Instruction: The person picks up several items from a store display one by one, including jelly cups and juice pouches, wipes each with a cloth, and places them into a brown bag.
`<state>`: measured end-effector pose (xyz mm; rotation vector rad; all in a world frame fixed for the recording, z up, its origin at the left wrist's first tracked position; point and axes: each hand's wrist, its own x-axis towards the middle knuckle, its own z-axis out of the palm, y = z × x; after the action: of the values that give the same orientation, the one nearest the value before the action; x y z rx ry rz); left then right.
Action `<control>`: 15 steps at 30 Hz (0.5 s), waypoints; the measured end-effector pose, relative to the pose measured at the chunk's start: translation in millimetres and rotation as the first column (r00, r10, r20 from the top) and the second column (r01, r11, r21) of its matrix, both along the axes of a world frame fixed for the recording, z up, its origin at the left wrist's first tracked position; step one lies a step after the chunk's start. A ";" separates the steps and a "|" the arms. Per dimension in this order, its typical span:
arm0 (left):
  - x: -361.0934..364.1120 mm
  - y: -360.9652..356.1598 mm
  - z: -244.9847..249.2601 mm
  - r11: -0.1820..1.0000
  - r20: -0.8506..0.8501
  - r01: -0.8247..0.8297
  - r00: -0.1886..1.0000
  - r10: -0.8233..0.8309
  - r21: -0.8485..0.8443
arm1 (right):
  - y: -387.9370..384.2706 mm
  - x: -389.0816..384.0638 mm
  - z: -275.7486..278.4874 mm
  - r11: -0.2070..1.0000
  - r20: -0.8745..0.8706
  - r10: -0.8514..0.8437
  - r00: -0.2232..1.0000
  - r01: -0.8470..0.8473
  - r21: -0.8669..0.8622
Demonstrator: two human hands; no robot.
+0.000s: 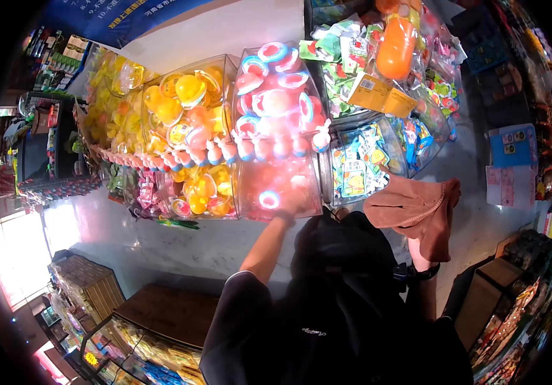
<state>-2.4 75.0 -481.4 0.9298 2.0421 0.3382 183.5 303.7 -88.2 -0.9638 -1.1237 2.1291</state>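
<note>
My left hand (294, 203) reaches into the near part of a clear plastic bin (240, 192), beside a round white, blue and red piece (269, 199) at its bottom. That hand is blurred, so its fingers cannot be made out. A brown cloth (411, 208) hangs over my right hand (386, 173), which grips it; only a fingertip shows past the cloth, at the edge of a bin of blue and yellow packets (359, 163). Several pink-and-white figurines (264, 147) stand in a row along the bin dividers.
Yellow round packs (189, 90) fill bins on the left. Red-and-blue round packs (279, 101) lie in the far middle bin. Green packets (346, 54), an orange item (396, 48) and a yellow card (382, 96) are at far right. Brown boxes (173, 314) stand below left.
</note>
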 end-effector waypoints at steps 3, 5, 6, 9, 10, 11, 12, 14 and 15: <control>4.1 -1.6 11.8 0.991 -0.031 0.136 0.990 -0.137 -0.014 | 5.4 -7.0 1.5 0.979 0.130 0.020 0.991 -0.045 0.198; 7.8 -1.2 19.5 0.973 -0.050 0.227 0.972 -0.228 -0.025 | 6.4 -16.2 5.2 0.983 0.116 0.000 0.993 -0.022 0.184; 10.9 -0.8 12.9 0.983 -0.002 0.179 0.984 -0.179 -0.040 | 3.0 -24.2 15.2 0.982 -0.080 -0.095 0.992 0.081 -0.170; 18.1 3.4 -31.2 0.991 0.082 0.111 0.991 -0.105 -0.070 | 9.2 -5.9 -12.8 0.986 0.038 0.029 0.999 -0.035 0.163; 16.3 6.0 -37.2 0.987 0.074 0.145 0.987 -0.141 -0.064 | 9.3 -8.6 -11.2 0.984 0.020 0.033 0.999 -0.036 0.175; 14.3 7.1 -42.7 0.982 0.065 0.181 0.982 -0.177 -0.059 | 10.8 -11.8 -6.4 0.999 -0.087 -0.020 0.996 0.023 0.035; 11.1 7.5 -28.0 0.987 0.108 0.155 0.983 -0.150 -0.031 | 11.5 -15.9 -1.9 0.992 -0.184 -0.085 0.979 0.065 -0.112; 3.2 7.1 18.8 0.994 0.193 0.103 0.976 -0.105 0.021 | 12.4 -10.6 -6.7 0.993 -0.086 0.045 0.995 -0.036 0.109; 3.7 3.7 19.1 0.999 0.269 0.030 0.963 -0.032 0.012 | 14.4 -4.1 -13.9 0.985 -0.048 0.079 0.996 -0.071 0.158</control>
<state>1.3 78.8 -462.3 0.8688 1.7768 0.4324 179.4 318.1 -102.1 -0.7993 -1.2963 2.0775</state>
